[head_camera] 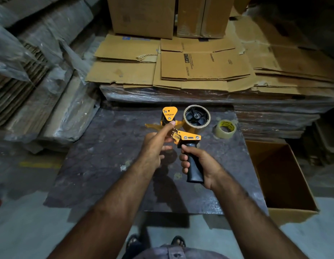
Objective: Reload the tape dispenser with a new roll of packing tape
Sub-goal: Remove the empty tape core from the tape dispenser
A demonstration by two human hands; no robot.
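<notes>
Tape dispenser [181, 128] is held above the counter [98, 165], brown roll [197, 118] already seated on its hub. My right hand [198, 165] wraps fingers around the black handle; my left hand [156, 146] pinches near the blade, thumb up by the roller, apparently threading the tape end. I judge loading done, feeding left. Smaller clear roll [226, 128] lies nearby; open cardboard box [285, 184] sits right.

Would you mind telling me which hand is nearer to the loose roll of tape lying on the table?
Right. The right hand grips the dispenser handle, nearer the loose roll on the table. The left hand pinches the dispenser's front, farther over.
</notes>
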